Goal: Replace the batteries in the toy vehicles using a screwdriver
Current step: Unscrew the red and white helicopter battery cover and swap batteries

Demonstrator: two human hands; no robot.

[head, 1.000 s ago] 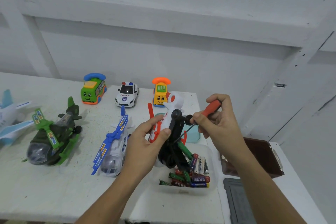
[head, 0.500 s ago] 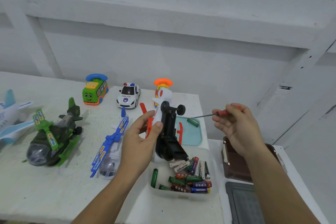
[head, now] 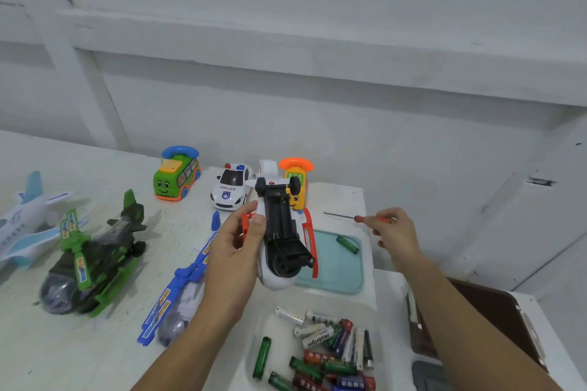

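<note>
From my seat the biggest thing is the white table (head: 79, 343), running off the left edge of the view and ending at a step on the right, where a lower white surface carries a brown case (head: 495, 311) close to its far edge. Left half of the table is crowded: a white and blue toy plane (head: 22, 225) cut by the frame edge, a green camo helicopter (head: 92, 267) beside it, then a blue and white helicopter (head: 178, 295) lying just left of my left forearm. Along the back wall sit a green bus (head: 176, 176), a police car (head: 230, 190) and a yellow phone car (head: 297, 181), which leaves a bare strip between that row and the helicopters.

My left hand (head: 235, 257) is clamped around the white and orange toy helicopter (head: 279, 232), held up off the table belly-up, black battery bay facing me and looking empty. My right hand (head: 397, 235) pinches the red handle of the screwdriver (head: 359, 217), tip pointing left, well apart from the toy, with open air between them.

Below the toy is a teal lid (head: 333, 276) with one green battery (head: 347, 244) on it. Nearest me, a clear tray (head: 254, 327) holds loose batteries (head: 330, 355).
</note>
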